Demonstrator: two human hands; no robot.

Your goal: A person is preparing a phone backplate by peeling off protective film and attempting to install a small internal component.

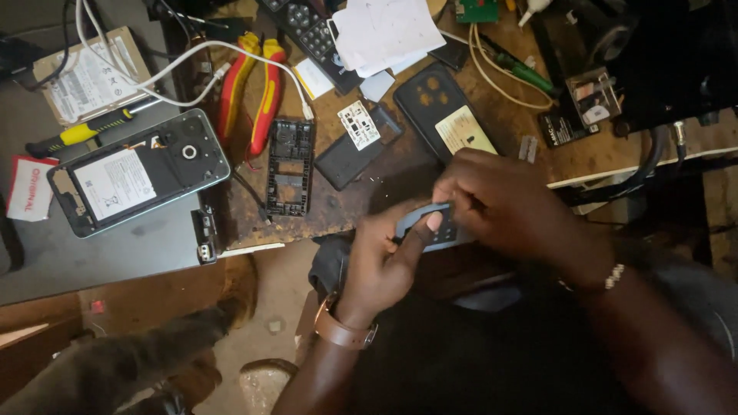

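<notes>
Both of my hands hold a small grey phone front cover [430, 228] with key openings, just off the near edge of the wooden bench [361, 196]. My left hand [382, 261], with a brown strap on its wrist, grips it from below, thumb pressed on its face. My right hand [503, 201], with a beaded bracelet, closes over its right end from above and hides most of it.
On the bench lie a black keypad frame [288, 165], a black phone back [355, 146], a dark phone case [450, 115], red-and-yellow pliers [252, 88], papers [380, 31] and cables. An opened smartphone [138, 170] and a screwdriver [84, 132] rest on a grey surface to the left.
</notes>
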